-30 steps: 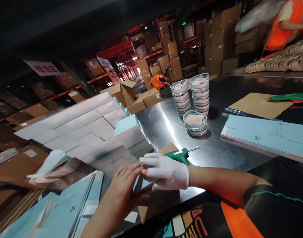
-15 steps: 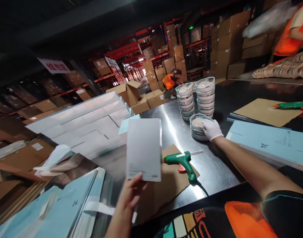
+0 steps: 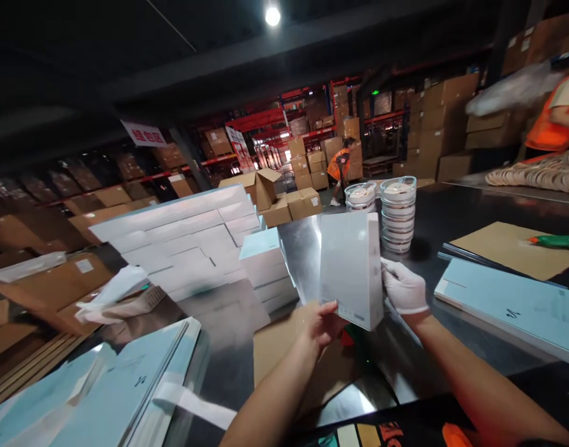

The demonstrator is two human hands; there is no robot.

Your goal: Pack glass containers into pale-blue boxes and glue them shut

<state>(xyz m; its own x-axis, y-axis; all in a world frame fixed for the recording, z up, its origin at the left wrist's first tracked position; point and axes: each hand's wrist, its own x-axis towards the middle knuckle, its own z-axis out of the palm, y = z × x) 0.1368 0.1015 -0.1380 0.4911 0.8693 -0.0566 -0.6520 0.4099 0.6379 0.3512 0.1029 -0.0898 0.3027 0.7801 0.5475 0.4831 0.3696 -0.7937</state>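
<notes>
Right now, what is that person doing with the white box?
The person holds a pale box upright above the steel table. The bare left hand grips its bottom corner, and the gloved right hand steadies its right edge. Behind it stand stacks of clear round containers; more pale boxes are piled to the left.

The carton [image 3: 350, 268] is pale grey-white with small dark print. The right hand [image 3: 404, 287] wears a white glove. Flat sleeves [image 3: 517, 304] are light blue; cardboard sheets [image 3: 507, 247] are tan, and the worktop [image 3: 307, 248] is shiny silver steel.
</notes>
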